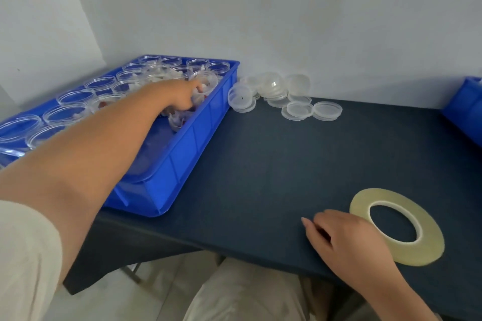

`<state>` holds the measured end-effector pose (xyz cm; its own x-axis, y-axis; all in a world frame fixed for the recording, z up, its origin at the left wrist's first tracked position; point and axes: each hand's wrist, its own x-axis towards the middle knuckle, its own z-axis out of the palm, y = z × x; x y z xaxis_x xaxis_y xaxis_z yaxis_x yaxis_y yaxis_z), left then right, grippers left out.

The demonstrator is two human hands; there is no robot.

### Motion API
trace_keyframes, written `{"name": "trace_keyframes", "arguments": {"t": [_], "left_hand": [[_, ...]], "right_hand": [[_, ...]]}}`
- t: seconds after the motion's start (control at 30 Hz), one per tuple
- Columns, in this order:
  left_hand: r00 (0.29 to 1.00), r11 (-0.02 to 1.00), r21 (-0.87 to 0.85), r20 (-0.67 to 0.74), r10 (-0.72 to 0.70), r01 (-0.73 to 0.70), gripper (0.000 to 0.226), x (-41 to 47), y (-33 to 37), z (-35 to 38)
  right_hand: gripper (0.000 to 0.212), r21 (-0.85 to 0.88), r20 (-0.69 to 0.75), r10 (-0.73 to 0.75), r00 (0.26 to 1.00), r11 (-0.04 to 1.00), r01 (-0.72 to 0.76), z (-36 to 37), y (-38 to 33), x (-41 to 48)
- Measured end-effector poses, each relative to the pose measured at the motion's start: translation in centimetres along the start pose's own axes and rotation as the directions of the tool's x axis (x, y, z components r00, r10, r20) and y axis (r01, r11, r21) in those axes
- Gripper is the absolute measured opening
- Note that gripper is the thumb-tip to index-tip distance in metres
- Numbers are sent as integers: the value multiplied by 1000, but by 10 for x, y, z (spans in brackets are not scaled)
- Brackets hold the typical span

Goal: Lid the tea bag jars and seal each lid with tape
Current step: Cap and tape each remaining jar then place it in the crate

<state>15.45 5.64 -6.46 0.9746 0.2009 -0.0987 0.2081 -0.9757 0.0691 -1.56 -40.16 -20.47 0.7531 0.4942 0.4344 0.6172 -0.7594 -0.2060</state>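
Observation:
A blue tray (pixel 182 154) at the left holds several clear round jars (pixel 75 98), some with tea bags inside. My left hand (pixel 180 96) reaches deep into the tray and its fingers close on a clear jar (pixel 206 83) near the tray's right wall. A pile of clear lids (pixel 284 96) lies on the dark table by the wall. A flat roll of clear tape (pixel 396 224) lies at the front right. My right hand (pixel 336 234) rests on the table just left of the roll, fingers loosely curled, holding nothing.
The dark blue table (pixel 260 164) ends at a front edge near my lap. A second blue bin (pixel 467 109) shows at the right edge. White walls stand close behind the tray and lids.

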Motion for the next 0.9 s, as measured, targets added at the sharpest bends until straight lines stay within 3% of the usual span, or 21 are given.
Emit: {"name": "trace_keyframes", "arguments": {"t": [0.13, 0.27, 0.37, 0.57, 0.63, 0.73, 0.9], "left_hand": [[996, 999, -42, 85, -4, 7, 59, -34, -18, 3], [1000, 991, 131, -11, 22, -20, 41, -73, -37, 14], [994, 986, 164, -105, 27, -9, 39, -95, -49, 22], [991, 973, 231, -121, 50, -21, 83, -91, -31, 18], [994, 962, 273, -106, 32, -1, 85, -73, -19, 12], [990, 969, 234, -135, -45, 76, 70, -51, -2, 9], [974, 985, 132, -212, -83, 112, 27, -35, 8, 14]], "right_hand": [[49, -6, -30, -13, 999, 1000, 13, 1, 0, -1], [49, -22, -26, 1, 1000, 1000, -2, 0, -1, -3], [48, -34, -32, -5, 999, 999, 4, -1, -3, -3], [50, -36, -12, 4, 1000, 999, -5, -2, -5, -3], [49, -36, 2, 13, 1000, 999, -13, -2, -4, -2], [49, -41, 30, 29, 999, 999, -28, -1, -3, -2], [49, -18, 18, 32, 999, 999, -32, -3, -3, -1]]}}
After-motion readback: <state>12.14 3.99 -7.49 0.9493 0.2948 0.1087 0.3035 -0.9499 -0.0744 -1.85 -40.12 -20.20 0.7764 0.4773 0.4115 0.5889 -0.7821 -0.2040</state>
